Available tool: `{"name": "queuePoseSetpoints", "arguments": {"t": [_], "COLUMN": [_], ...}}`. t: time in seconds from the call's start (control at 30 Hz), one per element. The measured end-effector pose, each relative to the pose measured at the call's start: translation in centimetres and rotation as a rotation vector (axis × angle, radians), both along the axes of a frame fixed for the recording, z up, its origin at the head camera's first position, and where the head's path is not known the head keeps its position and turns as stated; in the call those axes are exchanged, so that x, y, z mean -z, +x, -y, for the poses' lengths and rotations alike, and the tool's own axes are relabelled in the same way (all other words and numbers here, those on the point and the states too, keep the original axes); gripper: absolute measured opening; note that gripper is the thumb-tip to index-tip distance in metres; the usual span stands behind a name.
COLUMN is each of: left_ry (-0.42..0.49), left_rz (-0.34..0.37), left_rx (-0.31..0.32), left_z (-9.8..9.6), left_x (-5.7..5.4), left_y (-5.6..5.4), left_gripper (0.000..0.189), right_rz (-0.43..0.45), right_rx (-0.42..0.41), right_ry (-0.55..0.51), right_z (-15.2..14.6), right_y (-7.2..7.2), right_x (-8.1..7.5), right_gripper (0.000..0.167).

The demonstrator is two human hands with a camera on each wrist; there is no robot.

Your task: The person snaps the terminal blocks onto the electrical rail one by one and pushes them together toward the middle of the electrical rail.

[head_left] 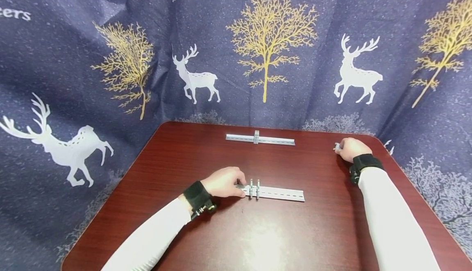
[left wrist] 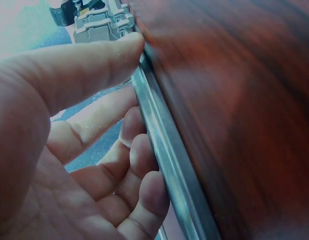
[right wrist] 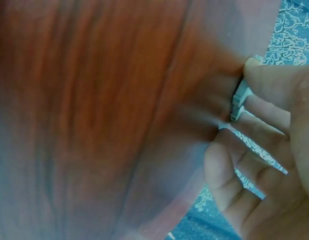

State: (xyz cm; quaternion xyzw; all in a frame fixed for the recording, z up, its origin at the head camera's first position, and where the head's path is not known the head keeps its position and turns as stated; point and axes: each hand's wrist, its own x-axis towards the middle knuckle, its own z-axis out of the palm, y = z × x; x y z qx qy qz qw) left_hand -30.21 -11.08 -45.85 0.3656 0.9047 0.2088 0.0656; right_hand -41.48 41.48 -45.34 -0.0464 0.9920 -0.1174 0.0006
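Note:
My left hand (head_left: 224, 182) holds the left end of a slotted metal DIN rail (head_left: 283, 193), which lies crosswise on the table. In the left wrist view, the thumb and fingers meet along the edge of that rail (left wrist: 167, 145). Just beyond the fingertips, two thin upright grey clip-on pieces (head_left: 257, 189) sit on the rail, slightly apart. Over at the far right, my right hand (head_left: 355, 149) pinches a small light-grey piece (head_left: 337, 147) close to the tabletop. The right wrist view shows this piece (right wrist: 239, 100) between thumb and forefinger; its exact kind is partly hidden.
A second DIN rail (head_left: 276, 140) lies farther back with similar grey pieces (head_left: 256, 137) at its middle. The dark red wooden table (head_left: 295, 238) has rounded back corners. A blue curtain (head_left: 291, 111) with deer and trees hangs behind it and along its sides.

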Motion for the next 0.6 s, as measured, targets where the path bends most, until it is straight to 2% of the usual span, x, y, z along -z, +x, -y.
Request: {"name": "queuePoseSetpoints", "arguments": {"t": [0.23, 0.43, 0.6], "left_ry": [0.005, 0.012, 0.0], "left_rz": [0.011, 0.009, 0.011], "left_rx": [-0.001, 0.004, -0.002], "left_z": [0.0, 0.0, 0.0], "left_x": [-0.2, -0.1, 0.0], "left_y": [0.1, 0.0, 0.0], "left_gripper": [0.024, 0.024, 0.024], "right_rz": [-0.076, -0.075, -0.08], "right_rx": [-0.017, 0.006, 0.018], "right_ry": [-0.012, -0.041, -0.107], "right_z": [-0.6, -1.1, -1.2], "right_y": [-0.2, -0.1, 0.1], "right_x": [0.8, 1.2, 1.5], "right_gripper": [0.055, 0.07, 0.072]}}
